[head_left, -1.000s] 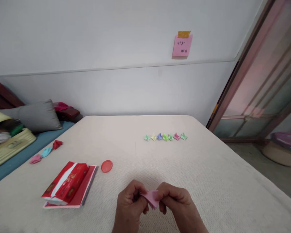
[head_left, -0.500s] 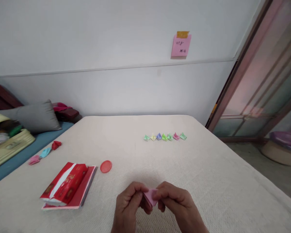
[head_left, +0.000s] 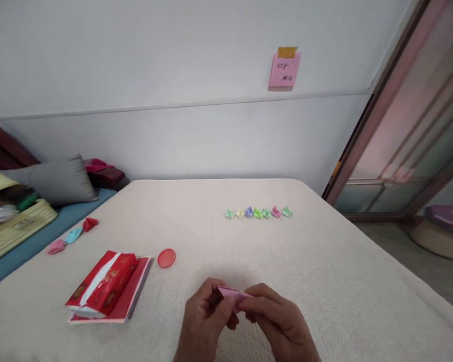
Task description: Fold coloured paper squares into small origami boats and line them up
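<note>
A small folded piece of pink paper (head_left: 230, 293) is pinched between both hands, just above the near part of the table. My left hand (head_left: 204, 317) is closed on its left side, thumb pressed on the near face. From the right, the fingers and thumb of my right hand (head_left: 275, 314) grip the other end. Parts of the paper's lower folds are hidden behind the fingers. Farther off, a row of several small folded paper pieces (head_left: 258, 213) in green, yellow, blue and pink stands on the pale tablecloth (head_left: 196, 201).
To the left, a red tissue pack (head_left: 104, 284) lies on a stack of coloured paper (head_left: 136, 291), beside a red round lid (head_left: 166, 258). Pink, blue and red folded pieces (head_left: 73, 235) sit near the left edge. A pink note (head_left: 284, 70) is taped to the wall.
The pink paper has been turned in my hands, so a long folded edge now shows on top. My left thumb has moved up onto it. The view has shifted slightly.
</note>
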`<state>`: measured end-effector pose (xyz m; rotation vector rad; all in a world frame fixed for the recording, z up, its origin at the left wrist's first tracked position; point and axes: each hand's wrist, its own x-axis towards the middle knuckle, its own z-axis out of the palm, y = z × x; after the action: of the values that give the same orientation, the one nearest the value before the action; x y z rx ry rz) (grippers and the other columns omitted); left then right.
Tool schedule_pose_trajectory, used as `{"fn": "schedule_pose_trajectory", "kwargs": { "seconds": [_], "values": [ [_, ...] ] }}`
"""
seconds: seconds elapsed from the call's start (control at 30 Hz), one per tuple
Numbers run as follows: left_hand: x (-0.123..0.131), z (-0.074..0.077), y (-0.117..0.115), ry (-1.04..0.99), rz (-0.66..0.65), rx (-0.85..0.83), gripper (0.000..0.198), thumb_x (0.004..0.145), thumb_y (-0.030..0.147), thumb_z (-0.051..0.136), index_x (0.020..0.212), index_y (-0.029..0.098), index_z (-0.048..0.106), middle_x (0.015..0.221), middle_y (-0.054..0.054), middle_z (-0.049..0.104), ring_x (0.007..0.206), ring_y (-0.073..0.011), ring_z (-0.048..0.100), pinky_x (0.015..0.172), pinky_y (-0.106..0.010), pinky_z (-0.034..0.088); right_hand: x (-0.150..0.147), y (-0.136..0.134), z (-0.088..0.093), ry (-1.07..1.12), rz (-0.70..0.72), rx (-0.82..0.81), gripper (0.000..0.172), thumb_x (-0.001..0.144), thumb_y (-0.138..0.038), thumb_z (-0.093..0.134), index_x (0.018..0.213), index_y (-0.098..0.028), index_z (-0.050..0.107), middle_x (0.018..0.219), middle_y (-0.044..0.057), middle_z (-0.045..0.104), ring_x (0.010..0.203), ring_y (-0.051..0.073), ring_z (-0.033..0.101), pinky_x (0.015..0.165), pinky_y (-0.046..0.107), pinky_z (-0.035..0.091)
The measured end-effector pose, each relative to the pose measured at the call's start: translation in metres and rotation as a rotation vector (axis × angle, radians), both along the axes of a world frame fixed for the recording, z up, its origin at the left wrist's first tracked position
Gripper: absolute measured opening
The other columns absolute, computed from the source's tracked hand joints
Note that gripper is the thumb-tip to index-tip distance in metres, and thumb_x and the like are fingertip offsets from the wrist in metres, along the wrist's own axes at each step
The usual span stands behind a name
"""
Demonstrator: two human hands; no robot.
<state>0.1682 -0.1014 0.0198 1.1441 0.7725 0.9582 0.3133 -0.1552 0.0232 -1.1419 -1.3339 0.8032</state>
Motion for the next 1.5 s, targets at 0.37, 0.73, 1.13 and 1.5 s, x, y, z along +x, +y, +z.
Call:
{"fn": "schedule_pose_trajectory", "kwargs": {
  "seconds": [0.37,0.73,1.13,1.5],
  "values": [
    [-0.006,-0.001,0.001,0.052,0.028,0.068,0.013,0.073,0.031,0.074,0.073,0.018,0.072,0.055,0.001,0.062,0.055,-0.0114,0.052,0.054,-0.02,0.04,-0.002,-0.002,0.001,0.236,-0.069,-0.166,0.015,0.076,-0.022,0.062,0.091,-0.025,0.062,0.082,0.002,0.066,0.068,0.018,0.058,0.06,0.028,0.045],
    [-0.004,0.002,-0.005,0.035,0.037,0.128,0.01,0.074,0.03,0.073,0.078,0.02,0.073,0.06,0.002,0.067,0.057,-0.0105,0.054,0.055,-0.019,0.042,-0.003,0.004,-0.005,0.214,-0.008,-0.148,0.007,0.078,-0.024,0.066,0.074,-0.022,0.071,0.065,-0.001,0.059,0.062,0.014,0.051,0.057,0.024,0.039],
    [-0.01,0.003,-0.003,0.144,0.076,0.236,0.022,0.079,0.037,0.067,0.068,0.019,0.073,0.054,0.002,0.058,0.054,-0.0111,0.051,0.055,-0.02,0.04,-0.006,0.005,-0.008,0.196,-0.017,-0.17,0.009,0.076,-0.023,0.068,0.067,-0.021,0.07,0.063,-0.001,0.06,0.061,0.014,0.051,0.057,0.024,0.039],
    [-0.011,-0.003,-0.001,0.154,0.015,0.189,0.021,0.082,0.035,0.062,0.077,0.018,0.072,0.059,0.0,0.059,0.059,-0.0131,0.052,0.058,-0.022,0.041,-0.007,0.005,-0.013,0.075,-0.075,-0.122,0.011,0.08,-0.026,0.064,0.071,-0.021,0.07,0.067,0.001,0.061,0.064,0.015,0.054,0.059,0.026,0.041]
  ]
}}
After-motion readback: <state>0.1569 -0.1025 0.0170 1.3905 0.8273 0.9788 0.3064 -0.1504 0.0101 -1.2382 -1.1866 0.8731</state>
